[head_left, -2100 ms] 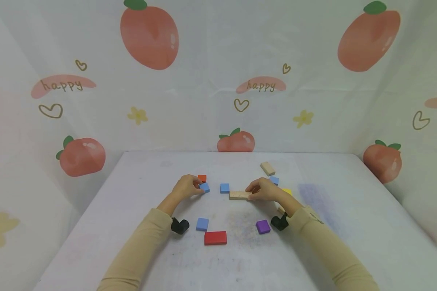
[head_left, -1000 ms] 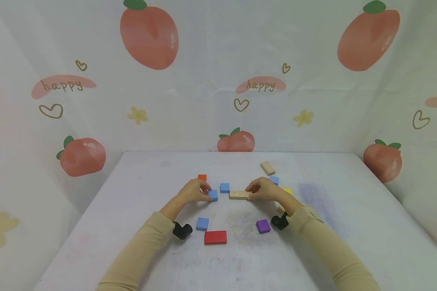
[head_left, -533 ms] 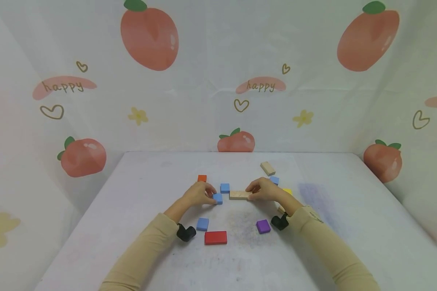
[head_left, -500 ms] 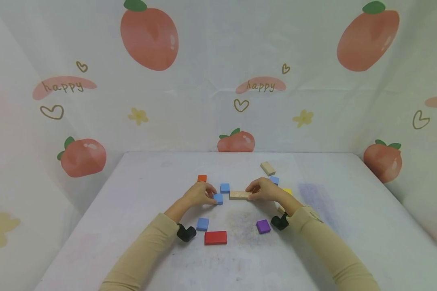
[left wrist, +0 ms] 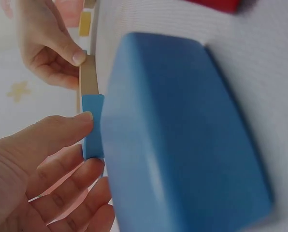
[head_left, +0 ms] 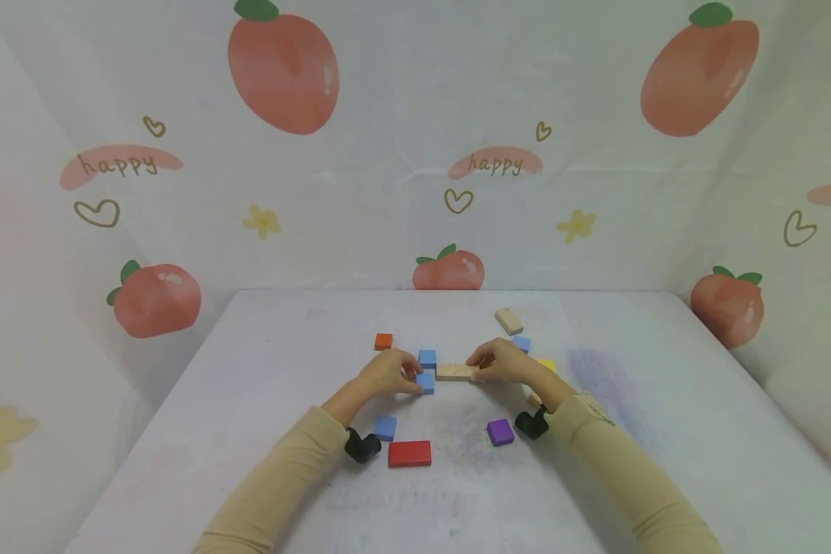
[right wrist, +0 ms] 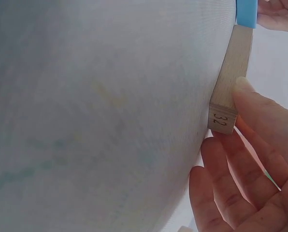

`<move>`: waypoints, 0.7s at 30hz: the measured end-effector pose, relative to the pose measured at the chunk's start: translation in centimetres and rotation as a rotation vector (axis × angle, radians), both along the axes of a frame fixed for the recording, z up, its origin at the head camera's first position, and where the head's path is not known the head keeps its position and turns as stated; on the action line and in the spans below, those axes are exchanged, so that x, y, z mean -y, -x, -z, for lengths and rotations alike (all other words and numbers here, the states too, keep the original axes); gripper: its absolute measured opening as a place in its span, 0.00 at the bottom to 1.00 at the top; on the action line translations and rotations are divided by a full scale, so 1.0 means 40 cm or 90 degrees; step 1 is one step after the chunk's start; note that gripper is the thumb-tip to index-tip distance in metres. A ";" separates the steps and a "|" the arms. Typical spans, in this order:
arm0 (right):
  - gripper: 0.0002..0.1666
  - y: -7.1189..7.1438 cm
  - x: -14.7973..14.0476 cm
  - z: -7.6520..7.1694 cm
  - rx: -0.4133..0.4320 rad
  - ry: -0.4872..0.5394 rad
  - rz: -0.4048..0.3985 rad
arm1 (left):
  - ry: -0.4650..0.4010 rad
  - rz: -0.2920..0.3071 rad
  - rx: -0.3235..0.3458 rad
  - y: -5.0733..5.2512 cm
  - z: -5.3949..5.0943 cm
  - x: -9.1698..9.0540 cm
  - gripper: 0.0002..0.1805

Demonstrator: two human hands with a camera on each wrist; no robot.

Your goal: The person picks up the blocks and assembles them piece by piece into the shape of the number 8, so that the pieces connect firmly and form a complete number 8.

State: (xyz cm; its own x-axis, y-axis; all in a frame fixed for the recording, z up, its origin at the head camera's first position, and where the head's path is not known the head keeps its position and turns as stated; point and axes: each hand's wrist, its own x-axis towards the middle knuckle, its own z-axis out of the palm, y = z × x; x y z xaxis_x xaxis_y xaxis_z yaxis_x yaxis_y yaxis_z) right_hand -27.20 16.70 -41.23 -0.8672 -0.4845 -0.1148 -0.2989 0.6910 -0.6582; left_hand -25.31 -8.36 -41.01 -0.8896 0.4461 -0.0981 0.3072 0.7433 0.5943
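Note:
My left hand [head_left: 389, 372] pinches a small blue block [head_left: 425, 384] between thumb and fingers on the tabletop. Another blue block [head_left: 427, 358] sits just behind it. My right hand [head_left: 502, 361] grips the right end of a long plain wooden block [head_left: 453, 372], lying flat. In the left wrist view the held blue block [left wrist: 92, 126] appears up against the wooden block's [left wrist: 89, 75] left end; from the head view a small gap or contact there is hard to tell. The right wrist view shows the number 32 on the wooden block's [right wrist: 231, 72] near end.
Nearer me lie a blue block [head_left: 385, 428], a red block [head_left: 409, 454] and a purple block [head_left: 501, 432]. Farther off are an orange block [head_left: 384, 341], a wooden block [head_left: 508, 321] and a blue block [head_left: 522, 344]. A yellow block [head_left: 546, 364] is partly behind my right arm.
My left hand has slid the blue block rightward and towards me, from beside the orange block to the wooden block's left end. My right hand has stayed in place on the wooden block.

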 end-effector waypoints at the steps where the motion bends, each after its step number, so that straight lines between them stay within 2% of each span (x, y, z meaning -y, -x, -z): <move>1: 0.13 0.000 -0.001 0.000 -0.003 -0.001 -0.003 | 0.002 -0.001 0.001 -0.001 -0.001 -0.002 0.15; 11: 0.14 0.002 -0.003 -0.001 -0.010 -0.002 -0.007 | 0.013 -0.011 0.006 -0.008 -0.005 -0.014 0.15; 21: 0.13 0.001 -0.002 -0.001 -0.001 -0.001 0.003 | 0.006 -0.001 0.007 -0.007 -0.002 -0.013 0.15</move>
